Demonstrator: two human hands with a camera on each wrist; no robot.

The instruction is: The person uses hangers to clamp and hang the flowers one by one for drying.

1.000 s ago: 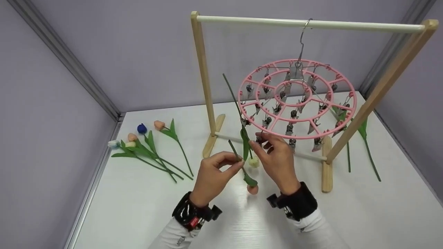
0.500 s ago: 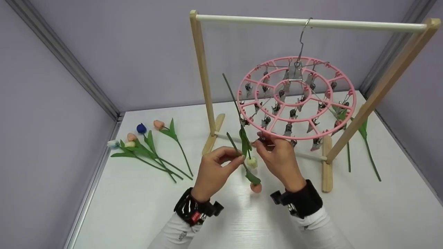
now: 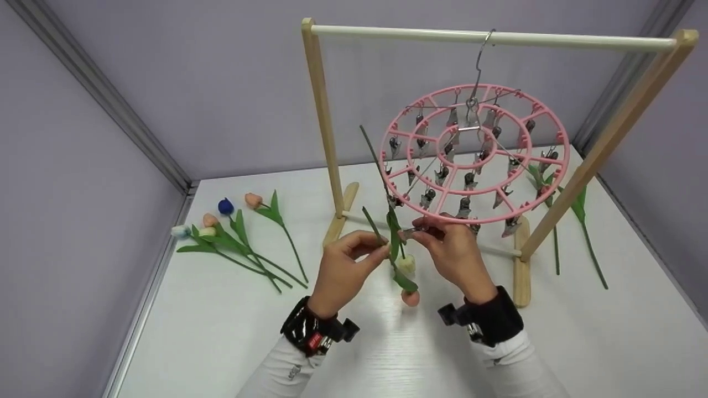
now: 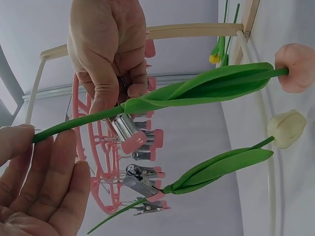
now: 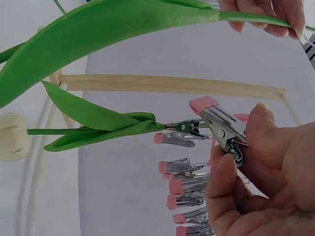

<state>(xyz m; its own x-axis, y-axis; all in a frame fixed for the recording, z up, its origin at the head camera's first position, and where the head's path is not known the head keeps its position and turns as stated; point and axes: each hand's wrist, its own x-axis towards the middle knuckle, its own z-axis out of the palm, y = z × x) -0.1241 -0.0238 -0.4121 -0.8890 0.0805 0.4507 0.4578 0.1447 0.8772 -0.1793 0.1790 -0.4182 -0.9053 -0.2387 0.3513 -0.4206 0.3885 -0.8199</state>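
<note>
Swung pink-tipped silver metal clip [image 5: 220,129], pinched in right grip [image 3: 456,251], sideways toward peach-headed, green-stemmed tulip [image 4: 197,91] pinched bloom-down in left grip [image 3: 348,271]; looks closer to fastening, but not clamped yet.

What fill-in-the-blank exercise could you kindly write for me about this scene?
The left hand pinches a peach tulip by its ____.
The clip in the right hand has ____ tips.
The hanging cream tulip is head ____.
The round hanger has ____ concentric rings.

Missing words: stem; pink; down; three.
</note>
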